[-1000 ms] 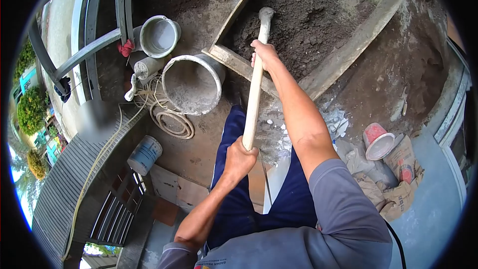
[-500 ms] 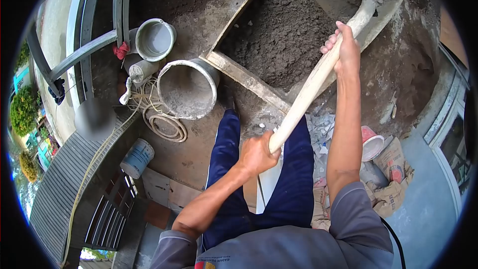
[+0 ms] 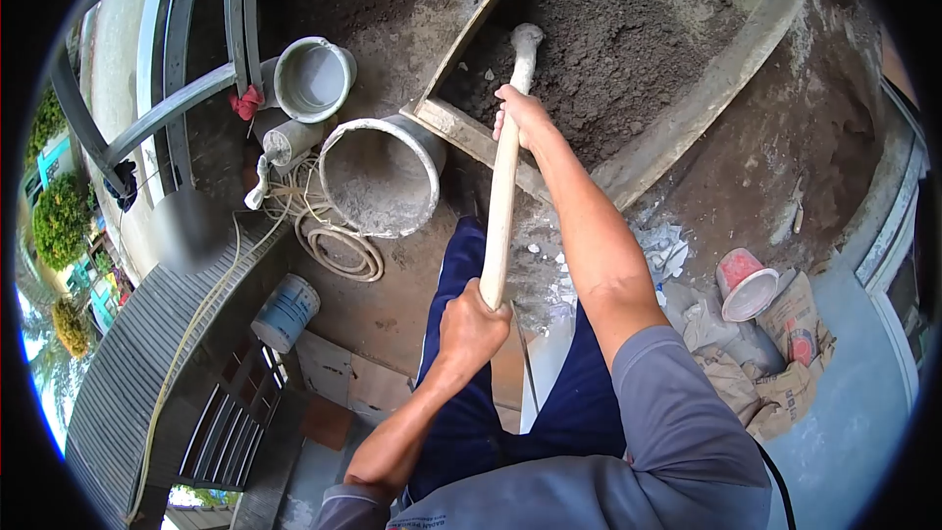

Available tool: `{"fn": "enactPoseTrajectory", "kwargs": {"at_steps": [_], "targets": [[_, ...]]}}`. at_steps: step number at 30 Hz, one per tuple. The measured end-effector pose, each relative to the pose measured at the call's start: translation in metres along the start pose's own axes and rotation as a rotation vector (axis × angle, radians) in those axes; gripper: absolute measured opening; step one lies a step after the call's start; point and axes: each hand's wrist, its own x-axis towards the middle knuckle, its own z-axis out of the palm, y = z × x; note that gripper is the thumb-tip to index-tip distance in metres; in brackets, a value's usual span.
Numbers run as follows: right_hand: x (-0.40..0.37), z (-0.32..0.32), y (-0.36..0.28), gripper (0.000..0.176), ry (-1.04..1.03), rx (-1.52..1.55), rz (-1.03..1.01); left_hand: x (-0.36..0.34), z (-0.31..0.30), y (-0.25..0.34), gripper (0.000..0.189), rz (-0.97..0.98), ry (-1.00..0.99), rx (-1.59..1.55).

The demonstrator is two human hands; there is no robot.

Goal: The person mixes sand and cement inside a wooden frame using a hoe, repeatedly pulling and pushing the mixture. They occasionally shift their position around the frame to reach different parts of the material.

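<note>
Both of my hands are wrapped round the pale wooden handle of a hoe [image 3: 503, 198]. My left hand [image 3: 472, 329] grips the near end, above my thighs. Farther up, close to the hoe's knobbed head end, my right hand [image 3: 523, 120] is closed on the handle. The hoe reaches over the near wall of a wooden mixing box [image 3: 687, 123]. Its blade cannot be made out now. Dark grey, crumbly mortar mix [image 3: 618, 59] lies heaped in the box, right of the hoe head.
Left of the box stand a large mortar-crusted tub [image 3: 378, 182] and a smaller bucket [image 3: 312, 79]. A coiled hose [image 3: 339, 245] lies beside them. At right are a red-and-white bucket [image 3: 746, 285] and paper sacks [image 3: 785, 334]. Metal framing [image 3: 172, 128] stands far left.
The hoe has swung left across the box, from the right wall to the left part, both hands still on it. Its blade, visible before, is now hidden.
</note>
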Motion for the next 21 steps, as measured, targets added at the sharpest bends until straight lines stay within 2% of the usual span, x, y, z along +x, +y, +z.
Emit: {"fn": "enactPoseTrajectory", "kwargs": {"at_steps": [2, 4, 6, 10, 13, 17, 21], "targets": [[0.003, -0.019, -0.006, 0.024, -0.075, -0.002, 0.091, -0.014, 0.007, 0.032, 0.03, -0.005, -0.019, -0.026], [-0.026, -0.039, -0.016, 0.023, -0.11, 0.056, 0.081, -0.033, 0.017, 0.047, 0.031, 0.008, -0.066, 0.037], [-0.068, -0.061, -0.026, 0.023, -0.081, 0.094, 0.082, -0.064, 0.023, 0.052, 0.031, 0.05, -0.09, -0.036], [-0.171, -0.085, -0.071, 0.025, 0.123, 0.09, -0.14, -0.088, 0.047, 0.015, 0.031, 0.222, -0.133, -0.051], [-0.202, -0.089, -0.113, 0.026, 0.18, 0.13, -0.401, -0.036, 0.039, 0.002, 0.03, 0.359, -0.174, -0.051], [-0.183, -0.049, -0.152, 0.026, 0.169, 0.166, -0.591, 0.034, 0.0, 0.006, 0.027, 0.429, -0.147, -0.097], [-0.082, -0.006, -0.114, 0.029, 0.15, 0.184, -0.528, 0.09, -0.037, -0.036, 0.03, 0.338, -0.102, -0.084]]}}
